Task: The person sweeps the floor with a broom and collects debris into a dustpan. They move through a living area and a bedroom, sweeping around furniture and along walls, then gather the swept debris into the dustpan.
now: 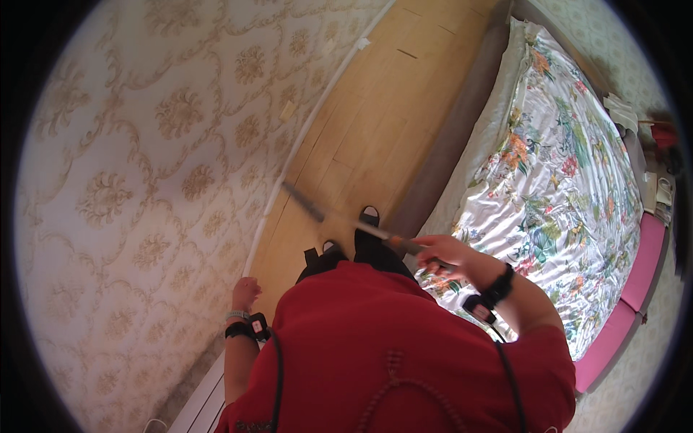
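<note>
My right hand [441, 255] grips the grey handle of a long-handled floor-cleaning tool [373, 230]. Its pole slants down and left across my legs to a narrow dark head [303, 201] on the wooden floor. Motion blurs the head, so I cannot tell whether it is a mop or a broom. The far end of the head comes close to the baseboard. By the patterned wall on my left hangs my left hand [245, 292], with loosely bent fingers and nothing visible in it.
A narrow strip of wooden floor [373, 124] runs between the wallpapered wall [178, 162] and a bed with a floral cover [563, 178]. A brown bed frame [460, 119] edges the strip. Pink padded panels [644, 260] line the bed's far right; a white radiator [200, 403] stands lower left.
</note>
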A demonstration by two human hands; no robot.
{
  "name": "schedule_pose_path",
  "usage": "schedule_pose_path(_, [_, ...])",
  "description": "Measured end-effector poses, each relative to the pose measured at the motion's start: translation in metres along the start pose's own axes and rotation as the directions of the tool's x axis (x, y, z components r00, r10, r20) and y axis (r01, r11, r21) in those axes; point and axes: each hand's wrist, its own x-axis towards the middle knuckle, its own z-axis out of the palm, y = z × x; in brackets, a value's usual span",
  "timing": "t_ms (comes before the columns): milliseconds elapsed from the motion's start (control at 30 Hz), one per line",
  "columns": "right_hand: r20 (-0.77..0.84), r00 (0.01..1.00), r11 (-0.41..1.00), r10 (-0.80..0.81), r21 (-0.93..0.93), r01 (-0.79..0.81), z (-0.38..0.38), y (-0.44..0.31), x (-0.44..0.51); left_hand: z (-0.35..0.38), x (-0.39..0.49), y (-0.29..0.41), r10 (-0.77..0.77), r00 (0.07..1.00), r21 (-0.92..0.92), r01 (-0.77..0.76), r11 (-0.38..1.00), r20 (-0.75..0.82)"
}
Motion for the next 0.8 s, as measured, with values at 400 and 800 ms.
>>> schedule_pose_path(400, [0.094,0.961,0.895,0.260,0.350,-0.277,-0.033,-0.135,0.160,-0.021,0.010,0.003,-0.215,0.976,-0.068,0.213,0.975,-0.027])
schedule_pose_path(800, [-0.208,0.970,0.850,-0.128,0.480,0.215,-0.113,-0.328,0.045,0.018,0.113,0.212,0.074,0.997,-0.053,-0.072,0.996,0.031])
